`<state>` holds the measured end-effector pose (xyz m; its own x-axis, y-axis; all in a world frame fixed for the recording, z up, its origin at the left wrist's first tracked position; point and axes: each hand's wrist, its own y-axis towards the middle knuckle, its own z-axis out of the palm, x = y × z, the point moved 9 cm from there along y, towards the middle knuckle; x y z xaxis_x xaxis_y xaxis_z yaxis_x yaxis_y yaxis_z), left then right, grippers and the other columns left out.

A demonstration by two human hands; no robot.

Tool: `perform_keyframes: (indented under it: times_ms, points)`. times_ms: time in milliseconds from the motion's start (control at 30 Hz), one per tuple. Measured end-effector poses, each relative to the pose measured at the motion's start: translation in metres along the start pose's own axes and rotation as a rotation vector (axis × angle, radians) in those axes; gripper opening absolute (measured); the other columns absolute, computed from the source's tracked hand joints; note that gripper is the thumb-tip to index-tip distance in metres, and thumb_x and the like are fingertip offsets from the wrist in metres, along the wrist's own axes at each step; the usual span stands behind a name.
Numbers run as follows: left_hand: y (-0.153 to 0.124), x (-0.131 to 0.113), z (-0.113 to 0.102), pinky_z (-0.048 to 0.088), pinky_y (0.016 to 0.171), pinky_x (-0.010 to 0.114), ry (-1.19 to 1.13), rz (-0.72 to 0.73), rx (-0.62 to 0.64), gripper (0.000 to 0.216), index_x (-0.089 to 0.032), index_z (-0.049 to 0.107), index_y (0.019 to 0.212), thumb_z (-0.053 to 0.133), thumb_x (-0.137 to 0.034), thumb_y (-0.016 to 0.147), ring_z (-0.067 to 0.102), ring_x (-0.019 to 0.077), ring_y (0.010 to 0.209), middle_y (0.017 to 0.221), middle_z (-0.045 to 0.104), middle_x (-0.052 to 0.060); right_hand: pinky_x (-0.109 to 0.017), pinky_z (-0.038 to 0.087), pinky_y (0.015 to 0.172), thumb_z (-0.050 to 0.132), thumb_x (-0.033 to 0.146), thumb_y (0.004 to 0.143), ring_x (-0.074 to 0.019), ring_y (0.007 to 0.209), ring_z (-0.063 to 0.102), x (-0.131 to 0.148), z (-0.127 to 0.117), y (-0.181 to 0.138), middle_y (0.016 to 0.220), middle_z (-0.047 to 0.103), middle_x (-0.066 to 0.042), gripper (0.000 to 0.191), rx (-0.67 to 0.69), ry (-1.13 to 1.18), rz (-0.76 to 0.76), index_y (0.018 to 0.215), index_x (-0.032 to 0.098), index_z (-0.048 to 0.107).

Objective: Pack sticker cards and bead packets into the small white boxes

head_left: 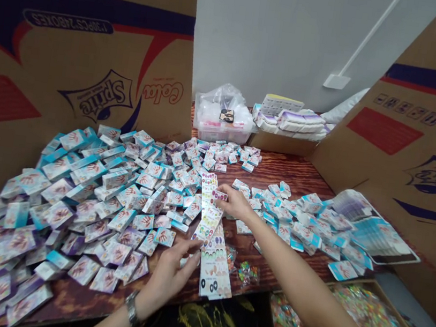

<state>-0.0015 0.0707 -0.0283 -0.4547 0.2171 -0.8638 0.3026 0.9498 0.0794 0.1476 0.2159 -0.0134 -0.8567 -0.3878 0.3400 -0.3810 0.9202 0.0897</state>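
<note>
My right hand (232,202) pinches a small printed card (219,197) with rows of coloured ovals, over a spread of similar cards. My left hand (172,273), with a watch-like metal band on its wrist, curls beside the left edge of these printed cards (215,266). Something small and whitish shows between its thumb and forefinger, too unclear to name. The cards overlap in a long strip running from the table's front edge towards the back. Small clear bags of bright coloured bits (248,273) lie just right of the strip.
Small picture boxes (124,193) are heaped on the left, with another pile (287,214) on the right. Large cartons (94,59) rise on both sides. A plastic tub (223,126) stands at the back. A carton of colourful bags (373,326) sits low at right.
</note>
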Motion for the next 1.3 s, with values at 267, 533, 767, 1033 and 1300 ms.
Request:
perform_keyframes:
  times_ms: [267, 533, 767, 1033, 1300]
  points:
    - [0.002, 0.039, -0.015, 0.052, 0.080, 0.036, -0.357, -0.223, -0.172, 0.030, -0.016, 0.057, 0.103, 0.050, -0.039, 0.085, 0.065, 0.0204, 0.089, 0.102, 0.068, 0.010, -0.039, 0.047, 0.080, 0.060, 0.053, 0.077, -0.0280, 0.099, 0.054, 0.075, 0.029, -0.064, 0.111, 0.056, -0.012, 0.053, 0.137, -0.107, -0.129, 0.119, 0.021, 0.049]
    - [-0.006, 0.054, -0.010, 0.049, 0.068, 0.026, -0.735, -0.487, -0.217, 0.040, -0.015, 0.060, 0.099, 0.069, -0.042, 0.072, 0.064, 0.0179, 0.083, 0.097, 0.067, 0.009, -0.033, 0.046, 0.071, 0.048, 0.019, 0.089, -0.0237, 0.084, 0.060, 0.095, 0.042, -0.080, 0.086, 0.064, -0.009, 0.011, 0.076, -0.260, -0.054, 0.092, 0.016, 0.057]
    - [-0.005, 0.027, 0.032, 0.051, 0.072, 0.030, -1.333, -0.699, 0.043, 0.030, -0.012, 0.062, 0.095, 0.057, -0.038, 0.083, 0.066, 0.0183, 0.076, 0.089, 0.069, 0.011, -0.028, 0.045, 0.072, 0.040, 0.014, 0.092, -0.0166, 0.077, 0.059, 0.133, -0.024, -0.139, 0.082, 0.065, -0.004, 0.019, -0.082, -0.015, -0.502, 0.095, 0.018, 0.059]
    - [0.003, 0.012, 0.035, 0.048, 0.077, 0.030, -1.160, -0.486, 0.016, 0.022, -0.013, 0.062, 0.091, 0.066, -0.030, 0.078, 0.064, 0.0178, 0.078, 0.087, 0.069, 0.006, -0.025, 0.049, 0.077, 0.041, 0.014, 0.092, -0.0148, 0.087, 0.061, 0.134, -0.055, -0.153, 0.094, 0.067, -0.005, 0.023, -0.024, 0.378, -0.397, 0.108, 0.018, 0.057]
    - [-0.009, -0.003, 0.034, 0.048, 0.082, 0.036, -1.047, -0.408, 0.122, 0.043, -0.017, 0.060, 0.109, 0.054, -0.050, 0.083, 0.057, 0.0231, 0.099, 0.112, 0.061, 0.010, -0.031, 0.050, 0.077, 0.043, 0.016, 0.092, -0.0183, 0.090, 0.064, 0.083, -0.061, -0.104, 0.100, 0.067, -0.007, 0.021, -0.185, 0.331, -0.165, 0.108, 0.018, 0.056]
